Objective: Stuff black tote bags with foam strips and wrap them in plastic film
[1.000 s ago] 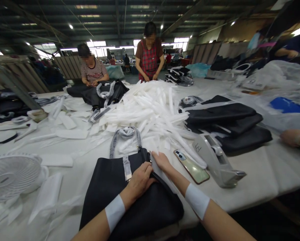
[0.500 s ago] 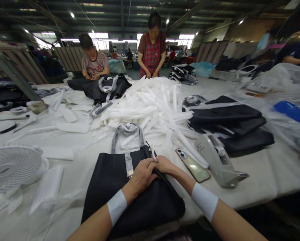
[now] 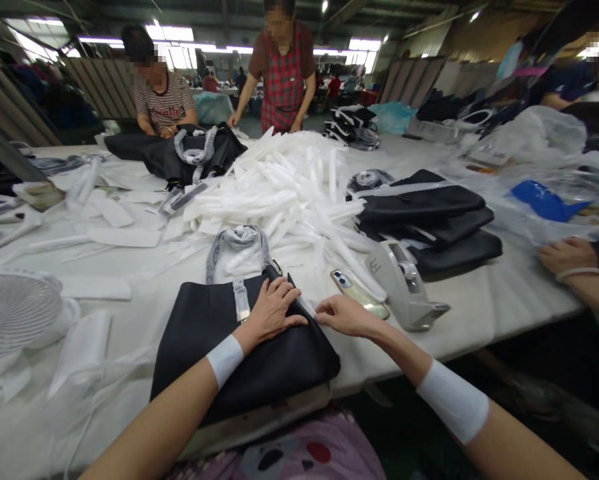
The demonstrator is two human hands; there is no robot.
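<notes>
- Dim factory hall under a dark metal roof (image 3: 404, 20); beneath it, a long worktop (image 3: 519, 293) with a pale cover.
- Across it, a person in a red-and-black checked apron (image 3: 284, 80) now has one arm stretched sideways, and a person in a striped top (image 3: 167, 103) bends forward; that top's lettering is not fully legible.
- Heap of loose white padding strips (image 3: 289, 187), mid-worktop.
- Black, smooth, leather-look handbag (image 3: 274, 363) with wrapped grey handles, lying at the near edge below the heap.
- Left hand (image 3: 272, 310): its grip is wide, fingers now spread over the bag's upper right corner, seemingly steadying it.
- Right hand (image 3: 347, 315): drawn away from the left and now lower, beside the bag's side edge, so the hands work at separate spots. Fingers curled near a thin white strip; whether they hold it, I cannot tell.
- Grey tape dispenser (image 3: 412, 307), dark handwritten marks on its side.
- Pale green phone (image 3: 362, 293), partly behind the right hand; no brand legible.
</notes>
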